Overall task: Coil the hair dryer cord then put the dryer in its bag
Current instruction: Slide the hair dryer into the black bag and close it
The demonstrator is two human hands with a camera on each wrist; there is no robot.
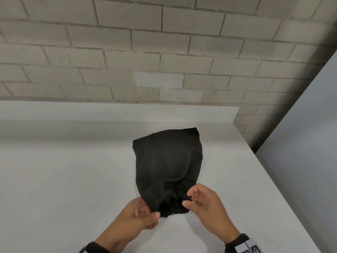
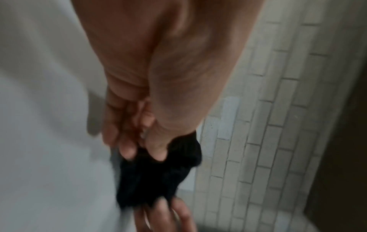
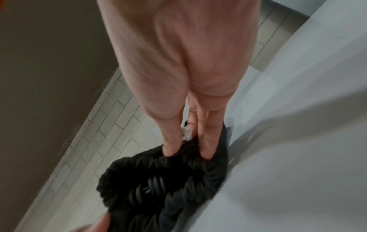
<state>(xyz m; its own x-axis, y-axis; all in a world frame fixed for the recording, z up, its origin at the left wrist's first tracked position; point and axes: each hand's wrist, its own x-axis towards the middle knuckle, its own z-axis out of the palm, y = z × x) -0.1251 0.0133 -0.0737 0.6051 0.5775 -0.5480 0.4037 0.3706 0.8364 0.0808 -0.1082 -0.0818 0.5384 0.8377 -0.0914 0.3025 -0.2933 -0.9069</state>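
Observation:
A black cloth bag [image 1: 167, 161] lies bulging on the white counter [image 1: 63, 170], its gathered mouth toward me. My left hand [image 1: 145, 212] pinches the left side of the mouth [image 2: 151, 158]. At the mouth's right side my right hand [image 1: 187, 199] pinches the gathered hem [image 3: 184, 155]. Inside the opening, coils of black cord [image 3: 147, 186] show in the right wrist view. The dryer's body is hidden under the cloth.
A grey brick wall [image 1: 164, 61] rises behind the counter's raised back ledge [image 1: 109, 112]. The counter's right edge [image 1: 269, 179] runs diagonally, with a grey panel [image 1: 310, 143] beyond it. Bare counter lies to the left of the bag.

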